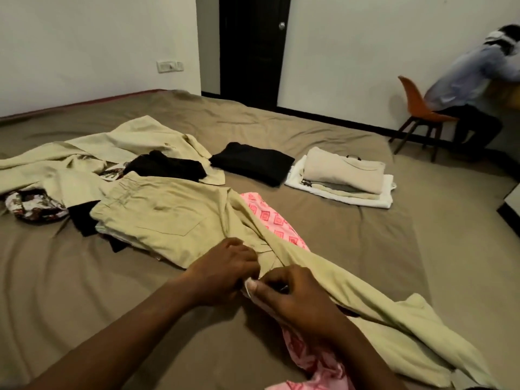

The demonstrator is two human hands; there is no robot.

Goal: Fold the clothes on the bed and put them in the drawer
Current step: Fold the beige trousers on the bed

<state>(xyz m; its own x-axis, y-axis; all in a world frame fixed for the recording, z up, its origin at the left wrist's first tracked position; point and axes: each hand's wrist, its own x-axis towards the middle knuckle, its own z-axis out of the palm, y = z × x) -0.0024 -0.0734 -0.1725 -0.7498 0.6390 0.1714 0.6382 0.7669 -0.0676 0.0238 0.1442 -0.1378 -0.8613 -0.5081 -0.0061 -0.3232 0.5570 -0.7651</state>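
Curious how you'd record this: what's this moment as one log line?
left hand: grips beige cloth trousers | right hand: pinches trousers | set aside: black folded garment, pale folded stack

The sheet (365, 249) is matt cloth, creased. The trousers (168, 218) are matt khaki weave; the pink cloth (270, 220) at 5 o'clock is smoother, faintly sheeny. The black garment (253, 161) at 12 o'clock is matt. At 2 o'clock the chair (411, 97) has a smooth plastic seat and wooden legs
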